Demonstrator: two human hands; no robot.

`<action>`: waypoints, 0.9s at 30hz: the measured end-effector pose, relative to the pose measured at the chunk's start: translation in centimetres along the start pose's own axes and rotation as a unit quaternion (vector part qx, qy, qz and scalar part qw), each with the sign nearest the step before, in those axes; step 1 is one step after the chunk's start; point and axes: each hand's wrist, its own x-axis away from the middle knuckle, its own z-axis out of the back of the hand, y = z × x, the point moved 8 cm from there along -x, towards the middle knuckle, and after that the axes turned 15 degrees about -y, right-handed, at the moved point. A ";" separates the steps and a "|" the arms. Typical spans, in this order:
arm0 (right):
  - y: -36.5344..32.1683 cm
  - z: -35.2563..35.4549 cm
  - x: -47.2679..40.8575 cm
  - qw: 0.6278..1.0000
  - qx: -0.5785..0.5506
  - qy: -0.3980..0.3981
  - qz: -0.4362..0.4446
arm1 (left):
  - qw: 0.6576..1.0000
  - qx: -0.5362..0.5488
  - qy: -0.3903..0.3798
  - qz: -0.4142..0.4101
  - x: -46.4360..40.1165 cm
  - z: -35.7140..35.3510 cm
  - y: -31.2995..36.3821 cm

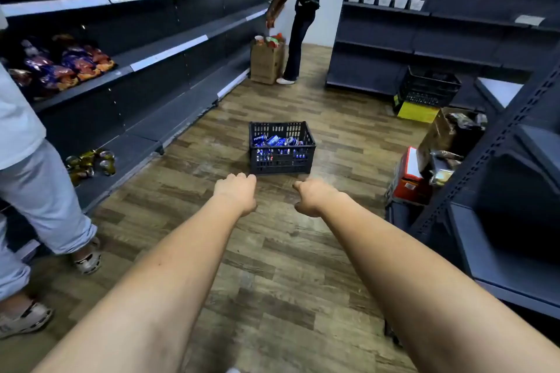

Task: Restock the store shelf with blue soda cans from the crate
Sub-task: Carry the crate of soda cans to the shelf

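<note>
A black plastic crate (281, 166) stands on the wooden floor in the middle of the aisle. Several blue soda cans (274, 140) lie jumbled inside it. Both my arms stretch forward towards the crate. My left hand (235, 193) and my right hand (313, 196) hover just short of its near wall, a small gap apart from it. Their fingers curl downward and hold nothing. The dark grey store shelf (169, 106) runs along the left side of the aisle, with long bare stretches on its lower levels.
A person in light jeans (36, 191) stands close on the left. Another person (298, 9) works at a cardboard box (266, 63) at the far end. Snack bags (69, 65) fill the left shelf. Boxes (409, 179) and a second crate (428, 88) crowd the right-hand shelving.
</note>
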 end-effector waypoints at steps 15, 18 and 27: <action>5.0 11.4 -17.8 0.999 -0.034 -0.006 -0.011 | 0.992 0.121 0.023 -0.020 -21.9 11.2 -4.2; 6.9 12.7 -20.4 0.999 -0.039 -0.020 -0.017 | 0.994 0.103 0.024 -0.021 -25.4 12.8 -3.6; 15.2 17.7 -31.2 0.998 -0.059 -0.037 -0.012 | 0.996 0.085 -0.029 -0.018 -40.3 14.2 -0.1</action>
